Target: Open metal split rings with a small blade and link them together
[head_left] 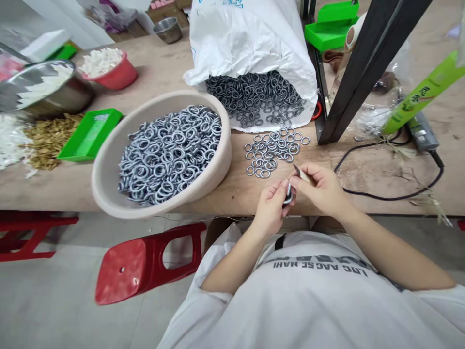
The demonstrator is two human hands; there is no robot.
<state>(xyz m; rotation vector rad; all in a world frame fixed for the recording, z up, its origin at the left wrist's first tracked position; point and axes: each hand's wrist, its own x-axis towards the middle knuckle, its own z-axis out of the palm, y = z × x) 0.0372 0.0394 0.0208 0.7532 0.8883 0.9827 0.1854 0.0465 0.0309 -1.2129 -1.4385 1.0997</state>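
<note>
The white short-sleeved shirt (308,295) has dark block lettering (319,264) across the chest.

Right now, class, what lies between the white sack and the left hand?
A loose cluster of grey rings lies on the tabletop between sack and left hand, in the head view.

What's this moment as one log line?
left hand: holds grey ring | right hand: holds dark-tipped tool | table: loose rings, basin of rings, white sack

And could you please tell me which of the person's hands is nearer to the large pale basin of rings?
Left: the left hand is just right of the basin, while the right hand is farther right.
</note>
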